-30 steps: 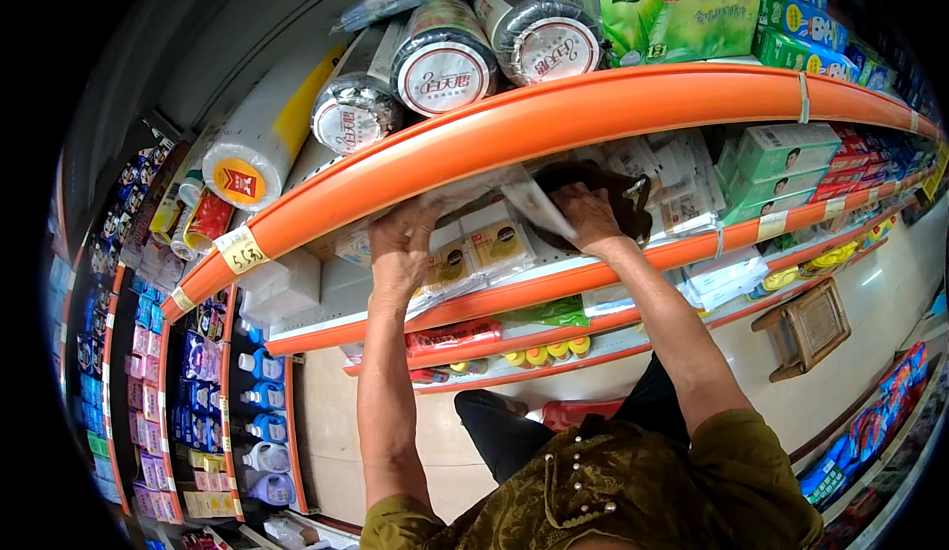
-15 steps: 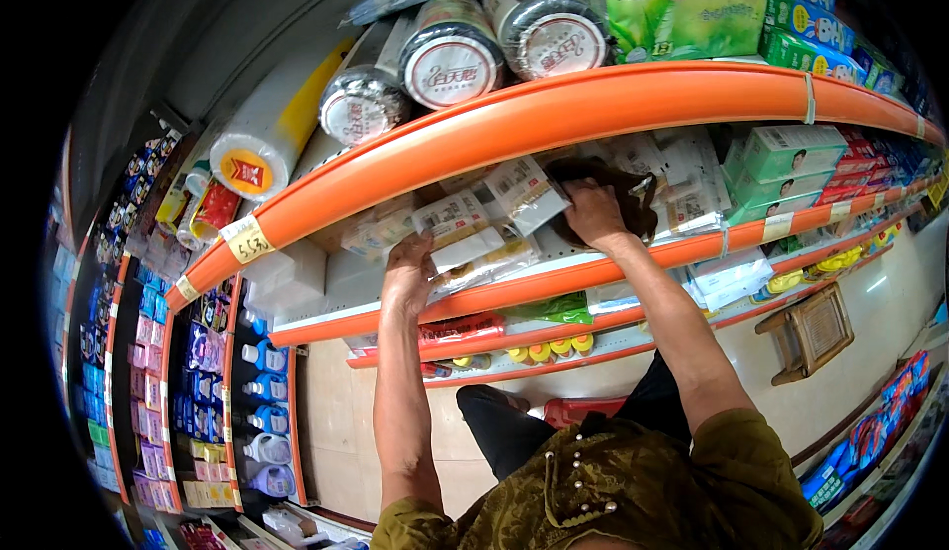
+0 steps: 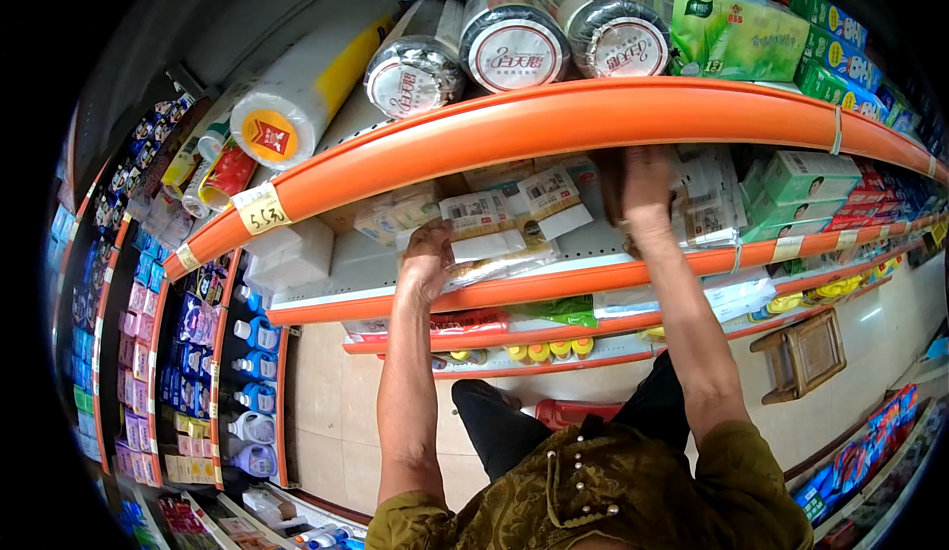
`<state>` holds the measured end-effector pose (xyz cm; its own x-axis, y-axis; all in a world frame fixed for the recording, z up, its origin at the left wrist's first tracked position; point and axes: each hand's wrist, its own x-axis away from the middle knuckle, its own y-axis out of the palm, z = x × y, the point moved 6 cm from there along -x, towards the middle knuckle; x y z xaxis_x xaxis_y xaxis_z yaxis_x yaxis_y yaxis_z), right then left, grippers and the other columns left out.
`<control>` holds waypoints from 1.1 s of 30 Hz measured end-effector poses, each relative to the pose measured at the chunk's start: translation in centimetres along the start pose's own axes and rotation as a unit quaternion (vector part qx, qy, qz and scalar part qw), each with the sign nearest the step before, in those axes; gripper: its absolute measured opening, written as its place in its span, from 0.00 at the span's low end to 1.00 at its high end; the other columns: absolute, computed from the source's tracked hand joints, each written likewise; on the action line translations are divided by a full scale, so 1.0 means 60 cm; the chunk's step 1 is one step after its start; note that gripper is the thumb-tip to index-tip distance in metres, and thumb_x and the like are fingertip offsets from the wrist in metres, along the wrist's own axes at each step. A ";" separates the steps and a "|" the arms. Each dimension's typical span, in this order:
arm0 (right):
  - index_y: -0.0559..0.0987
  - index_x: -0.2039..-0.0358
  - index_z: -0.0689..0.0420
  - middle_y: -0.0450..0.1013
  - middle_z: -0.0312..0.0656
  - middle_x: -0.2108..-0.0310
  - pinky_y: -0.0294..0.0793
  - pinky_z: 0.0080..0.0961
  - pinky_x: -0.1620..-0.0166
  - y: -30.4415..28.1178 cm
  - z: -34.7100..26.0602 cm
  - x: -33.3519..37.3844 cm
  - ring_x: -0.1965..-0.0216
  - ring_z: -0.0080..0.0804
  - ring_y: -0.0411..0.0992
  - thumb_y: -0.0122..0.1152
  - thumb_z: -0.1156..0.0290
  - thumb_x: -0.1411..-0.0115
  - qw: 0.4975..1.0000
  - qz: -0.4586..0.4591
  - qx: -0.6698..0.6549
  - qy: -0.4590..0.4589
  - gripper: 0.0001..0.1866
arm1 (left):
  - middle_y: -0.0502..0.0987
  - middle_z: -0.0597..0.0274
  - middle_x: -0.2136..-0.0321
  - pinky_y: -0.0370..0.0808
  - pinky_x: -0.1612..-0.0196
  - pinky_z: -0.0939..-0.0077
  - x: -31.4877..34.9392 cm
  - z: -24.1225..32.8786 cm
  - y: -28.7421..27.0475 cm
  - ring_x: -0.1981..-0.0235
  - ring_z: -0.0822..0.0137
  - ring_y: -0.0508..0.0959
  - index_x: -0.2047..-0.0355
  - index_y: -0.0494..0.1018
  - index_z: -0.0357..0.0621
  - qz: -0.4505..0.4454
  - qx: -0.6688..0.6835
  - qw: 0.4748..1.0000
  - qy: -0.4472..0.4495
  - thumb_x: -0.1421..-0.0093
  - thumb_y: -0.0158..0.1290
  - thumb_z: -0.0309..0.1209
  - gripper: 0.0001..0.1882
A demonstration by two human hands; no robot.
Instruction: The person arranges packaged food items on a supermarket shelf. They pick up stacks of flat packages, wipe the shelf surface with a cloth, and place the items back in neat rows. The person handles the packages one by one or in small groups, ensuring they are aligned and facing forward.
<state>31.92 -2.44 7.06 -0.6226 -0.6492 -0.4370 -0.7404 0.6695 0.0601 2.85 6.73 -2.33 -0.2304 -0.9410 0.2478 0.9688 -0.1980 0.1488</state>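
My left hand [image 3: 425,258] is at the left end of several flat clear packets with white printed labels on the middle shelf. Its fingers are curled around the edge of the nearest packet [image 3: 479,222]. A second labelled packet [image 3: 552,197] lies just to the right of it, untouched. My right hand [image 3: 647,194] reaches into the shelf, blurred, with its fingertips partly hidden under the upper orange rail. It grips a dark brown cloth [image 3: 611,189], which hangs beside the hand on its left. More white-labelled packets [image 3: 710,194] lie right of that hand.
An orange rail [image 3: 554,115] crosses above my hands, with black plastic rolls [image 3: 514,51] and a green tissue pack [image 3: 741,41] over it. Pale green boxes [image 3: 806,179] stand at right. A white foam block [image 3: 292,253] is at left. A wooden stool [image 3: 803,357] stands on the floor.
My right hand has gone deeper into the shelf with the brown cloth, away from the right-hand labelled packet. The left hand stays at the packets' left end. The view has shifted slightly.
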 end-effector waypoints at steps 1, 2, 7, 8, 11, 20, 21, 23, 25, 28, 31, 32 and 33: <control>0.70 0.61 0.61 0.69 0.53 0.70 0.67 0.29 0.64 0.033 -0.011 0.012 0.75 0.41 0.67 0.40 0.54 0.39 0.993 -0.104 0.024 -0.047 0.22 | 0.71 0.57 0.69 0.76 0.71 0.64 -0.001 0.001 0.004 0.73 0.65 0.74 0.59 0.64 0.37 -0.007 0.000 1.000 0.004 0.45 0.44 0.30 0.14; 0.69 0.60 0.61 0.68 0.55 0.67 0.67 0.35 0.61 0.072 -0.056 0.040 0.71 0.49 0.67 0.42 0.59 0.40 0.934 -0.136 0.237 -0.231 0.18 | 0.72 0.56 0.67 0.76 0.70 0.64 -0.001 0.001 0.005 0.72 0.65 0.74 0.59 0.65 0.37 -0.011 0.000 1.000 0.007 0.44 0.43 0.29 0.14; 0.61 0.45 0.49 0.50 0.41 0.41 0.44 0.55 0.47 0.237 0.018 0.148 0.41 0.42 0.46 0.37 0.45 0.44 0.809 -0.446 0.354 -0.149 0.31 | 0.71 0.54 0.60 0.75 0.65 0.68 -0.002 0.008 0.028 0.64 0.64 0.74 0.54 0.63 0.36 -0.031 0.038 0.998 0.030 0.40 0.37 0.30 0.16; 0.61 0.45 0.49 0.50 0.41 0.41 0.43 0.53 0.46 0.237 0.028 0.146 0.41 0.42 0.46 0.37 0.44 0.44 0.808 -0.448 0.352 -0.149 0.31 | 0.71 0.54 0.60 0.74 0.62 0.70 -0.003 0.008 0.030 0.64 0.64 0.74 0.53 0.62 0.35 -0.034 0.039 0.998 0.034 0.40 0.36 0.30 0.16; 0.61 0.45 0.50 0.50 0.41 0.41 0.42 0.48 0.45 0.235 0.044 0.137 0.41 0.43 0.46 0.36 0.44 0.45 0.812 -0.453 0.344 -0.131 0.31 | 0.69 0.55 0.58 0.75 0.64 0.71 -0.010 -0.007 0.014 0.61 0.65 0.72 0.50 0.59 0.36 -0.045 0.059 0.997 0.037 0.40 0.36 0.30 0.18; 0.62 0.47 0.57 0.51 0.40 0.42 0.47 0.46 0.44 0.156 0.118 0.082 0.41 0.39 0.47 0.35 0.50 0.41 0.841 -0.413 0.349 -0.030 0.28 | 0.62 0.73 0.82 0.60 0.81 0.86 -0.006 -0.004 0.012 0.84 0.80 0.60 0.67 0.67 0.43 0.000 0.084 0.996 0.035 0.43 0.47 0.30 0.06; 0.64 0.49 0.58 0.52 0.42 0.42 0.50 0.43 0.44 0.144 0.121 0.079 0.42 0.40 0.49 0.35 0.50 0.40 0.853 -0.394 0.340 -0.026 0.28 | 0.62 0.74 0.82 0.57 0.83 0.86 0.000 -0.002 0.017 0.84 0.81 0.60 0.68 0.67 0.44 0.017 0.100 0.994 0.026 0.43 0.47 0.31 0.05; 0.62 0.46 0.53 0.53 0.40 0.42 0.46 0.45 0.43 0.130 0.147 0.067 0.41 0.41 0.48 0.32 0.48 0.41 0.860 -0.400 0.316 -0.024 0.29 | 0.62 0.74 0.82 0.57 0.83 0.86 0.006 0.006 0.029 0.84 0.81 0.59 0.69 0.67 0.45 0.042 0.091 0.995 0.013 0.43 0.47 0.31 0.04; 0.62 0.47 0.54 0.55 0.41 0.44 0.49 0.41 0.43 0.117 0.157 0.058 0.42 0.42 0.51 0.34 0.48 0.41 0.857 -0.395 0.329 -0.042 0.28 | 0.63 0.74 0.82 0.57 0.83 0.86 0.007 0.007 0.028 0.84 0.81 0.60 0.70 0.67 0.45 0.039 0.087 0.995 0.010 0.43 0.47 0.31 0.04; 0.64 0.48 0.52 0.57 0.41 0.45 0.51 0.40 0.44 0.096 0.157 0.049 0.43 0.42 0.53 0.35 0.51 0.40 0.829 -0.393 0.392 -0.063 0.25 | 0.63 0.74 0.82 0.57 0.83 0.85 -0.002 0.001 0.016 0.84 0.80 0.60 0.70 0.67 0.45 0.008 0.078 0.997 0.022 0.43 0.46 0.31 0.04; 0.69 0.53 0.52 0.58 0.39 0.46 0.50 0.48 0.45 0.065 0.161 0.047 0.43 0.41 0.53 0.36 0.52 0.40 0.807 -0.360 0.463 -0.072 0.23 | 0.64 0.73 0.82 0.57 0.82 0.86 -0.003 0.005 0.015 0.83 0.80 0.61 0.71 0.68 0.45 0.021 0.068 0.997 0.026 0.43 0.46 0.31 0.04; 0.70 0.54 0.52 0.59 0.38 0.46 0.50 0.50 0.46 0.053 0.168 0.043 0.43 0.40 0.53 0.37 0.52 0.40 0.806 -0.353 0.469 -0.078 0.22 | 0.64 0.73 0.82 0.57 0.82 0.86 0.000 0.009 0.020 0.83 0.80 0.61 0.72 0.68 0.45 0.027 0.079 0.996 0.018 0.43 0.46 0.31 0.04; 0.71 0.54 0.52 0.59 0.38 0.46 0.50 0.52 0.46 0.046 0.175 0.039 0.43 0.40 0.52 0.37 0.52 0.40 0.805 -0.345 0.475 -0.085 0.22 | 0.64 0.73 0.82 0.57 0.82 0.86 0.002 0.013 0.025 0.84 0.80 0.61 0.72 0.68 0.46 0.034 0.089 0.995 0.011 0.43 0.46 0.31 0.04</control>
<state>31.09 1.66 -3.22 -0.0422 -0.9803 -0.1928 -0.3161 0.1962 -0.9282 4.23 6.53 -1.30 -0.1618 -0.9566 0.2424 0.9500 -0.0845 0.3005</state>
